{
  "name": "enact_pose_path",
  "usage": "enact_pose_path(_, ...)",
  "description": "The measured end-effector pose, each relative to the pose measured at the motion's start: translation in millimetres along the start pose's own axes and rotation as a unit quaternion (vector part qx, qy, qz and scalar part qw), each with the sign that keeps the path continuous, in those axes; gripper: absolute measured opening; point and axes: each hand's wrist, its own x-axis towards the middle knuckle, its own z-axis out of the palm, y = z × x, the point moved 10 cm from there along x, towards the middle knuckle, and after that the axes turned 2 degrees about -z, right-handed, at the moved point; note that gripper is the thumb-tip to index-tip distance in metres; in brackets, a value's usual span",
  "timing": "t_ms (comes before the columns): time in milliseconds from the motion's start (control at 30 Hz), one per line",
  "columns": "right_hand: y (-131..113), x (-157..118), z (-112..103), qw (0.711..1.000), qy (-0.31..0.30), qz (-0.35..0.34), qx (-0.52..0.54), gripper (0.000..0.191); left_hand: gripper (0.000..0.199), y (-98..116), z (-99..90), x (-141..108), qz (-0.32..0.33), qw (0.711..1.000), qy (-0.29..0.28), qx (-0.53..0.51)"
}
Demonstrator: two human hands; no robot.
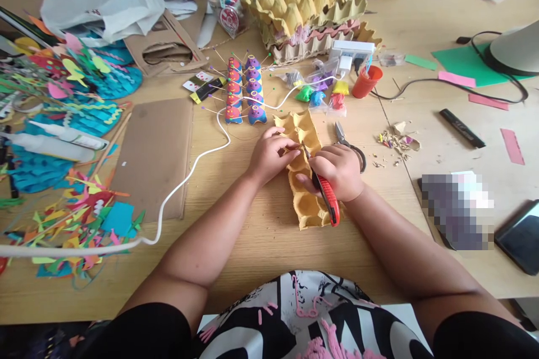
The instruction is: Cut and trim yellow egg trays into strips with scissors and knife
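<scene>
A yellow egg carton piece, two cups wide, lies on the wooden table in front of me. My left hand grips its left edge, with the thumb and fingers bent at the cups. In my right hand is a red-handled utility knife, its blade touching the carton near my left fingertips. Scissors lie just beyond my right hand, partly covered by it. Behind the carton stand two rows of painted egg-cup figures, one red and blue, the other purple.
A white cable crosses the table on the left. Paper scraps and a cardboard sheet lie there too. Stacked egg trays, an orange cup and clay bags stand behind. A black marker and phone are right.
</scene>
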Motion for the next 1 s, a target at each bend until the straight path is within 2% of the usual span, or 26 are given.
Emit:
enact_pose_path(233,6.4,5.3,6.3,0.999,-0.018,0.045,-0.017,0.021,0.009,-2.0,1.6,0.4,-0.007,1.000,-0.001,0.005)
enact_pose_path(333,9.4,3.9,5.3,0.998,-0.012,0.054,0.003,0.022,0.009,-1.3,1.4,0.3,0.000,1.000,0.001,0.004)
enact_pose_path(500,14.0,1.0,9.2,0.996,-0.037,0.076,0.024,0.027,0.010,-3.2,2.3,0.9,-0.010,1.000,-0.006,0.006)
enact_pose_path(633,15.4,3.4,11.0,0.994,-0.041,0.091,0.034,0.024,0.009,-3.5,2.3,1.2,-0.014,1.000,-0.005,0.007)
enact_pose_path(800,4.8,4.1,2.4,1.000,-0.004,0.029,0.002,0.022,0.009,-3.5,1.8,0.7,-0.010,1.000,0.001,0.002)
enact_pose_path(1000,2.8,4.3,8.7,0.999,-0.032,0.025,-0.035,0.020,0.008,-2.3,1.5,1.3,-0.011,1.000,-0.004,0.002)
